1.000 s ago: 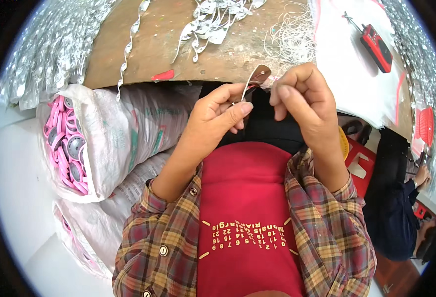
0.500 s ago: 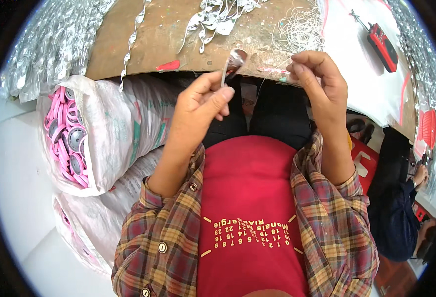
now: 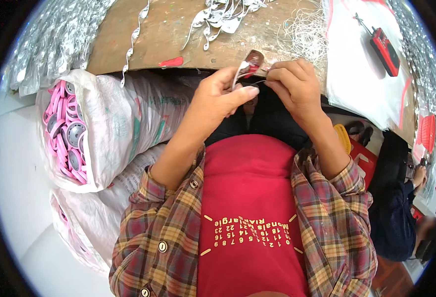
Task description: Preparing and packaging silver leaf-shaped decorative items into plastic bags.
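My left hand (image 3: pixel 217 98) pinches a small curved piece of shiny, mirror-like strip (image 3: pixel 254 58) between thumb and fingers, above my lap by the table edge. Its face reflects brown and red. Close beside it on the right, my right hand (image 3: pixel 296 86) has thumb and forefinger pressed together on a thin pale string (image 3: pixel 260 81), which runs toward the left hand. Whether the string passes through the piece cannot be made out. On the table beyond lie a tangle of white string (image 3: pixel 303 33) and a cluster of silver twisted pieces (image 3: pixel 223 19).
A sack (image 3: pixel 124 126) of pink-and-grey wheels (image 3: pixel 74 132) leans at the left, above another sack (image 3: pixel 87 222). A red-and-black radio (image 3: pixel 385 52) lies on white plastic sheets (image 3: pixel 346 64). Silver strips (image 3: pixel 54 44) hang far left. Another person (image 3: pixel 398 218) sits at the right.
My right hand has moved left and down, bringing the string close to the shiny piece. My left hand has shifted slightly right with the piece.
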### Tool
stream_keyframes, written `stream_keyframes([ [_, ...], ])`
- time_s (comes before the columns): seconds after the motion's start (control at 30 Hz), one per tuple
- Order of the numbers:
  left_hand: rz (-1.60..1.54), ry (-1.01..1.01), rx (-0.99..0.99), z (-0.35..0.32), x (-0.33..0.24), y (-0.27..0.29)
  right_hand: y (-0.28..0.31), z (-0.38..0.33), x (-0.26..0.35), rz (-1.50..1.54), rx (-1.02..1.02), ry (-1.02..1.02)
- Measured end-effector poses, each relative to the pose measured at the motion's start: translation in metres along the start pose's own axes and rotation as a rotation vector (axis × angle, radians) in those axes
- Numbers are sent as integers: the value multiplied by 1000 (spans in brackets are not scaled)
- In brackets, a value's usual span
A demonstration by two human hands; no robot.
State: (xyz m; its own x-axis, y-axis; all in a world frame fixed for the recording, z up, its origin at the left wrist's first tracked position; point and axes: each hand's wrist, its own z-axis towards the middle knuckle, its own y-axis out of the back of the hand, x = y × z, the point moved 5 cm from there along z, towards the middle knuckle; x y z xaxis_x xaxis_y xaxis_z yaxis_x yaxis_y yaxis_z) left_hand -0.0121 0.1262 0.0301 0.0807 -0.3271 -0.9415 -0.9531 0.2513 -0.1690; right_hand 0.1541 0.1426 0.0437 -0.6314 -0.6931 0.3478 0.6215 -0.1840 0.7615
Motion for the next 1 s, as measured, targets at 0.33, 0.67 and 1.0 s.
stream_keyframes([
  [0.33, 73, 80, 43, 5, 12, 5, 15, -5, 10, 151, 55, -216],
  [0.67, 15, -7, 23, -9, -12, -3, 9, 3, 27, 574, 175, -434],
  [1.0, -121, -159, 75, -22, -24, -7, 41, 9, 29, 691, -36, -631],
])
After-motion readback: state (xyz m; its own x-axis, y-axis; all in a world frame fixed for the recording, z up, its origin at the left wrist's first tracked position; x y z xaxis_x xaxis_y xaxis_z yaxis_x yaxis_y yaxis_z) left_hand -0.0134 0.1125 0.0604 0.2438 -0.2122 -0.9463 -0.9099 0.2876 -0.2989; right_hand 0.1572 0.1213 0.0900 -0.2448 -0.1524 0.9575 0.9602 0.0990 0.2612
